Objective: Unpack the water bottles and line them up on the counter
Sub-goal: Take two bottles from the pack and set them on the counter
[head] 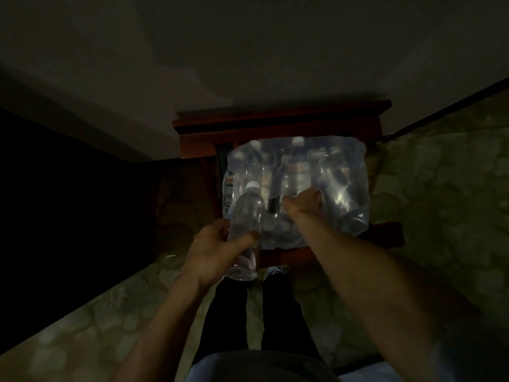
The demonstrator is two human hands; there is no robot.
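Fingers (220,230) and thumb of the left hand (212,249) are curled round the lower body of a clear plastic water bottle with a white cap (246,216), held free of the pack with its cap pointing toward twelve o'clock. The right hand (304,201) is at the near top of the shrink-wrapped clear plastic pack of bottles (297,186), its fingers bent down into the torn film; in this dim light I cannot tell whether they pinch the wrap or only press on it. The pack sits on a small dark red wooden stand (281,119), just at one o'clock from the held bottle. To do this step well, the right hand should probably steady the pack so the film does not drag, while the left carries the bottle upright to a bare strip of surface. No counter is clearly visible here, and the wood at twelve o'clock of the pack looks narrow. A thin, full bottle squeezes easily, so a firm grip low on the body seems wise.
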